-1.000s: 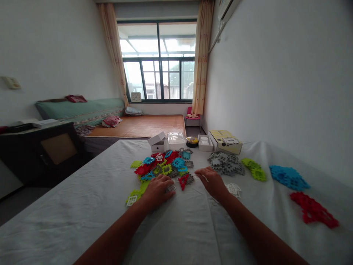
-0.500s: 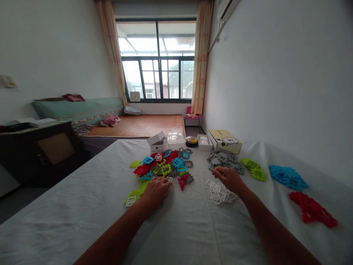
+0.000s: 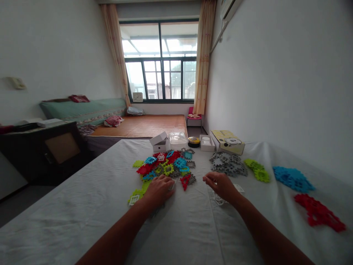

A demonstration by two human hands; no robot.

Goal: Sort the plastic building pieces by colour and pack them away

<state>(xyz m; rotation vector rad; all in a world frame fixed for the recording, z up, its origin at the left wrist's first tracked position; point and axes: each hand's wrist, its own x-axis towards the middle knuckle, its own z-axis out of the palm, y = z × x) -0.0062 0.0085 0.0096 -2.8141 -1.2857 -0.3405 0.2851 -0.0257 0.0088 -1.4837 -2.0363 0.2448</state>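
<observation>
My left hand (image 3: 160, 189) is at the near edge of a mixed heap of plastic building pieces (image 3: 168, 169) in red, blue, green and grey. Its fingers are curled over a white window-frame piece (image 3: 172, 184), which they partly cover. My right hand (image 3: 222, 187) hovers above a small pile of white lattice pieces (image 3: 219, 200), hiding much of it. Its thumb and fingers are drawn together, with nothing visible between them. A red triangular piece (image 3: 185, 182) lies between the hands, and another white window piece (image 3: 134, 200) rests on green pieces at left.
Grey (image 3: 228, 163), green (image 3: 257, 170), blue (image 3: 293, 178) and red (image 3: 320, 212) pieces form separate piles on the right. Along the table's far edge stand an open white box (image 3: 159, 142), a clear container (image 3: 178, 140), a round tin (image 3: 193, 141) and a yellow box (image 3: 228, 141).
My right hand has moved left and toward me, from beside the grey pile to over the white pieces. My left hand has curled further over the white window-frame piece. The view has shifted slightly.
</observation>
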